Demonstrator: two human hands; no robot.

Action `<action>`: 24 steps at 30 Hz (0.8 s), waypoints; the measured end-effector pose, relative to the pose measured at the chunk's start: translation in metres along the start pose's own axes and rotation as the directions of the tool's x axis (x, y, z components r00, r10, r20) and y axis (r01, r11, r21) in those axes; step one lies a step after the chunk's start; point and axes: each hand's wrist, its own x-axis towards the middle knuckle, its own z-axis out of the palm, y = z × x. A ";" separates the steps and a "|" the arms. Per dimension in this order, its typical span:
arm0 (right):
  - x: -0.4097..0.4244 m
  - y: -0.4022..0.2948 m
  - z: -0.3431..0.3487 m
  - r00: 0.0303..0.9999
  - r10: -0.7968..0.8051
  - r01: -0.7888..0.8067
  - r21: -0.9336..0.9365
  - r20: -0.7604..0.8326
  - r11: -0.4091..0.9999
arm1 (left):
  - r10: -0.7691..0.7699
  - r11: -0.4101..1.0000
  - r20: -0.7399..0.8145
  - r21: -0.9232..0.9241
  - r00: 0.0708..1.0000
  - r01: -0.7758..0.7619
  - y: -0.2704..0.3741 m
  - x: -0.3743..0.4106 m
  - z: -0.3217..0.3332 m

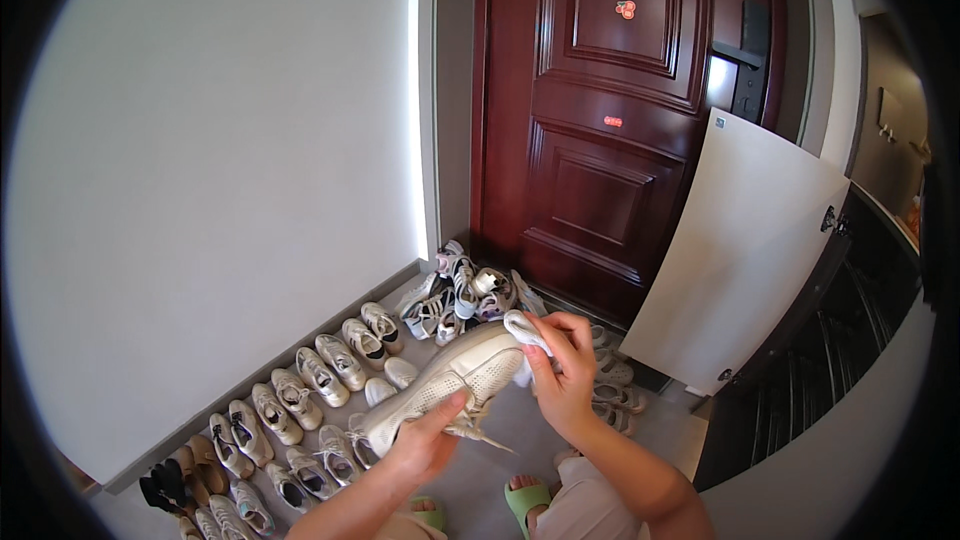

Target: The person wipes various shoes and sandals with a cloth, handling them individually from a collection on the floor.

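My left hand (427, 439) grips a cream lace-up sneaker (450, 382) near its heel end, thumb on the perforated upper. The shoe is tipped on its side, its laces hanging down. Between the thumb and fingers of my right hand (559, 360) is a white cloth (525, 330), which touches the end of the sneaker farther from me. Part of the cloth is hidden by that hand.
Rows of shoes (322, 375) stand along the wall at the left. A heap of sneakers (461, 292) lies by the dark red door (607, 187). At the right, a cabinet's white door (750, 240) stands open, with more shoes (615, 371) beside it on the floor.
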 end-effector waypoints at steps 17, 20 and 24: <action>0.003 0.006 0.011 0.945 -0.316 0.322 -0.069 0.087 0.944 | 0.460 0.376 0.170 0.852 0.872 -0.365 -0.001 -0.005 -0.011; 0.005 -0.010 0.014 0.927 -0.336 0.346 -0.040 0.168 0.937 | 0.443 0.473 0.100 0.818 0.891 -0.327 -0.003 -0.010 -0.014; 0.002 -0.013 0.020 0.880 -0.431 0.438 0.011 0.201 0.899 | 0.443 0.574 0.075 0.742 0.893 -0.347 -0.007 -0.010 -0.015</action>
